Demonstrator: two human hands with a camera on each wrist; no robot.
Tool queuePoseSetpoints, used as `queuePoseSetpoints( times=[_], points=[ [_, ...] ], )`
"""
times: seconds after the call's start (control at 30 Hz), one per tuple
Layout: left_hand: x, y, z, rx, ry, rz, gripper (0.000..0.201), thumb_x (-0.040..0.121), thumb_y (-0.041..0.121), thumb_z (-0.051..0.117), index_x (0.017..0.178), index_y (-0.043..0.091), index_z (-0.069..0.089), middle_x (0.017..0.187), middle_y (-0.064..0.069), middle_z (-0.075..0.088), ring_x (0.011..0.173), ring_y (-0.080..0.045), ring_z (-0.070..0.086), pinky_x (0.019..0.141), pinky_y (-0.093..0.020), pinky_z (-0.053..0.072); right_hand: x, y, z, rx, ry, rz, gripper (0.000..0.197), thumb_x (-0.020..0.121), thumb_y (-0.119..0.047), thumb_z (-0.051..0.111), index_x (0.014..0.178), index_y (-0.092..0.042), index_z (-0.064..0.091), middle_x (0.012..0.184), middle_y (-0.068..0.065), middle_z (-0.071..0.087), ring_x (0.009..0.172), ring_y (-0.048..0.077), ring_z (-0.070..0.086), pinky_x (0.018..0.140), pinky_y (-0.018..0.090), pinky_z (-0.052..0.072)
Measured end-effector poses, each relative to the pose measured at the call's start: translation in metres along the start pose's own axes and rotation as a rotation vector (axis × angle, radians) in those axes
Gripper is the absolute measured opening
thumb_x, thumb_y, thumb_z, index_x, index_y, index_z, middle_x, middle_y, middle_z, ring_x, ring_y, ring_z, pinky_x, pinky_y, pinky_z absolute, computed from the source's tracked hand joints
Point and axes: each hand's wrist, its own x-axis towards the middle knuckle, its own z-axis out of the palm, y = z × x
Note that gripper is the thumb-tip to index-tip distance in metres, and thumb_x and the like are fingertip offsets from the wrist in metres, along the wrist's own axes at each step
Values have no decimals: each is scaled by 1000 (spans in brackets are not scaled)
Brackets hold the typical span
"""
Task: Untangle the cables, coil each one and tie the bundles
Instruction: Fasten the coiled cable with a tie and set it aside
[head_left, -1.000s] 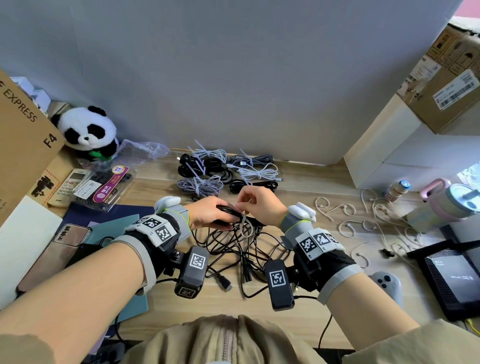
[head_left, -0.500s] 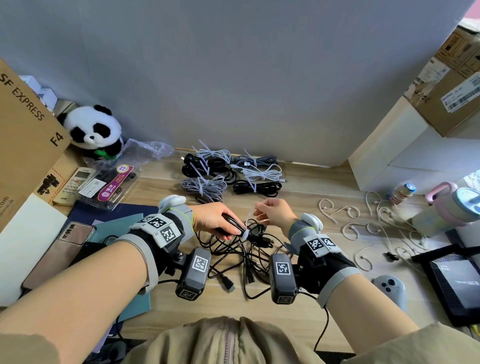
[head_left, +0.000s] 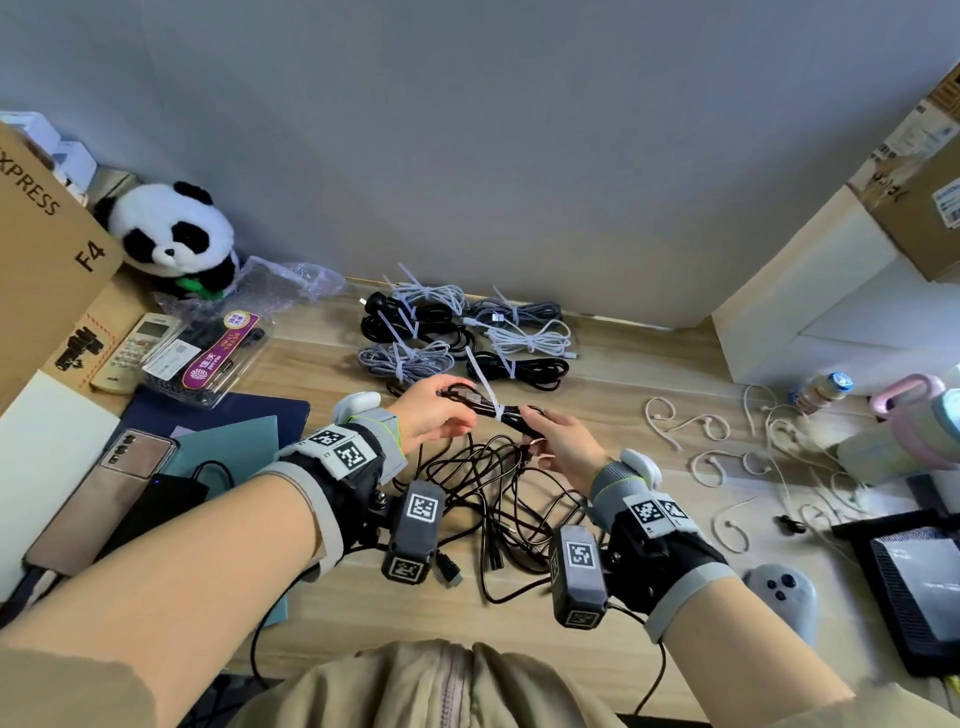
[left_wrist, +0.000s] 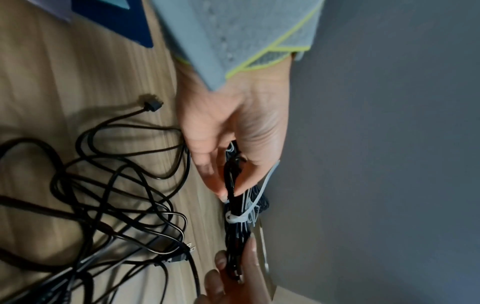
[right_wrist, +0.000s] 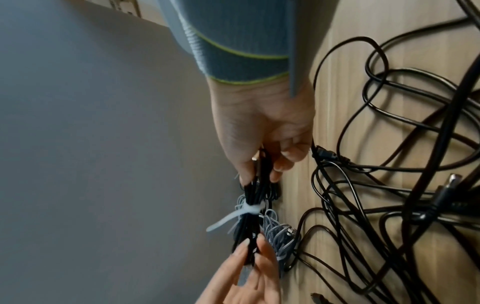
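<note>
I hold the black cable bundle above the wooden desk, a little in front of me at 12 o'clock, and a white zip tie is closed around its middle with the free tail pointing up and away. My left hand grips one end of the bundle, with thumb and fingers curled narrow around the strands; in the left wrist view the fingertips reach almost to the tie. My right hand pinches the other end between thumb and fingers, also narrow, and in the right wrist view a metal plug tip shows near the thumb. Under the hands lies the loose tangle of black cables, spreading toward 6 o'clock, so the desk there is covered. At 12 o'clock, near the grey wall, the tied bundles lie close together, and the strip of desk between them and my hands is narrow. At 3 o'clock white ties are scattered, then a white box closes that side. At 9 o'clock a dark folder and a phone border the working place, with a panda toy at 10 o'clock in the corner.
</note>
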Motion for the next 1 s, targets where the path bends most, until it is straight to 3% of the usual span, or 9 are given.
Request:
queuePoseSetpoints(
  times=[0.17, 0.27, 0.33, 0.43, 0.6, 0.7, 0.83, 0.93, 1.0],
  points=[
    [22, 0, 0, -155, 33, -86, 44, 90, -8, 49, 133, -1, 44, 113, -21, 60, 80, -24, 66, 64, -24, 58, 23, 5, 0, 68, 135, -5, 27, 96, -30, 54, 116, -13, 56, 77, 0, 56, 47, 2, 48, 44, 15, 39],
    [35, -4, 0, -205, 29, -133, 44, 92, -5, 49, 136, -2, 41, 123, -21, 58, 103, -31, 64, 77, -26, 57, 39, 7, 0, 47, 209, 10, 32, 99, -28, 49, 123, -8, 54, 80, 2, 59, 54, 8, 49, 44, 16, 40],
    [41, -3, 1, -196, 28, -139, 42, 93, -5, 48, 135, -2, 42, 114, -17, 59, 108, -33, 61, 83, -29, 55, 47, 7, 0, 44, 248, 40, 34, 99, -26, 48, 127, -7, 53, 80, 1, 61, 56, 9, 49, 42, 16, 41],
    [53, -3, 3, -229, 64, -174, 42, 93, -5, 46, 134, 2, 40, 102, -14, 58, 91, -26, 63, 79, -30, 54, 61, 9, -1, 34, 272, 96, 31, 98, -26, 49, 123, -8, 54, 78, 0, 64, 55, 9, 51, 43, 16, 41],
    [72, -5, 3, -188, 101, -222, 52, 92, -6, 46, 141, 8, 35, 101, -8, 52, 109, -27, 56, 81, -32, 52, 80, 8, 0, 15, 278, 157, 20, 98, -26, 51, 107, -10, 57, 91, 8, 68, 56, 9, 53, 43, 18, 41],
    [78, -8, 2, -178, 106, -247, 60, 92, -3, 47, 146, 10, 25, 113, -11, 51, 115, -25, 53, 87, -36, 51, 86, 5, -1, 65, 247, 190, 29, 101, -23, 43, 116, -4, 57, 99, 12, 69, 60, 13, 59, 47, 22, 46],
    [83, -14, 2, -165, 108, -230, 71, 91, 2, 51, 150, 11, 12, 137, -11, 43, 125, -21, 47, 92, -39, 49, 82, -1, -5, 188, 155, 192, 26, 103, -29, 35, 111, -7, 47, 108, 14, 68, 70, 19, 63, 60, 27, 52],
    [83, -13, 3, -142, 99, -206, 74, 91, 3, 51, 151, 15, 9, 146, -13, 36, 130, -20, 43, 98, -43, 46, 81, 1, -10, 207, 161, 186, 26, 102, -29, 38, 114, -7, 47, 104, 15, 69, 68, 19, 62, 59, 26, 52],
    [81, -12, 4, -116, 78, -207, 74, 92, 2, 50, 151, 16, 8, 149, -13, 33, 132, -21, 41, 99, -42, 45, 78, 5, -15, 205, 222, 155, 24, 101, -25, 41, 114, -8, 52, 91, 11, 69, 63, 17, 59, 55, 23, 51]
  ],
)
